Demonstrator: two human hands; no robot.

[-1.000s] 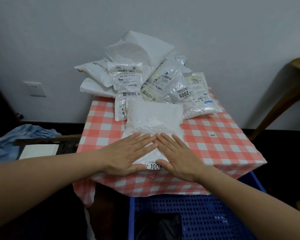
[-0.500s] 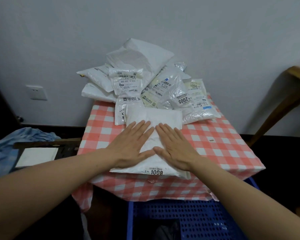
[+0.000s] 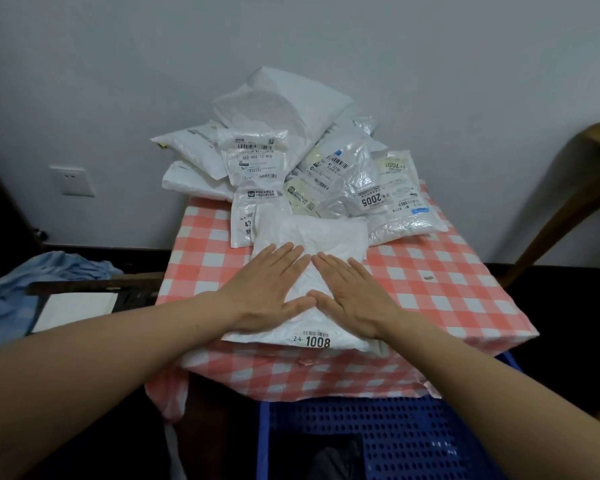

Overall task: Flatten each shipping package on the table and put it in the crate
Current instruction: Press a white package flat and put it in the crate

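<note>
Nearest the viewer, a blue perforated crate (image 3: 395, 434) is sitting on the floor right under the front edge of the desk (image 3: 465, 306), probably so that a finished package can be slid off and dropped straight in. Something dark is lying inside it, too dim to name.

Above the crate, both bare forearms are reaching forward. The left hand (image 3: 267, 292) and the right hand (image 3: 352, 296) are lying flat, side by side, on a white padded mailer (image 3: 312, 233). Their fingers are straight and close together, the thumbs are nearly meeting, and neither hand is gripping anything. The palms are pressing down on the mailer's near half, which I judge is meant to drive air and bulk toward the far end, where it is looking puffier and creased. The mailer is lying at the front centre of the desk, its near end, printed 1008, reaching the edge directly over the crate.

A red-and-white checked cloth (image 3: 201, 254) is covering the desk and hanging over its front. Behind the mailer, a heap of shipping packages (image 3: 284, 109) is leaning against the wall, white and clear bags with barcode labels, one reading 2005 (image 3: 371, 199). They are apparently waiting their turn, out of the pressing area.

Farther left, a wall socket (image 3: 72, 180) is showing above a crumpled blue cloth (image 3: 49, 275).
</note>
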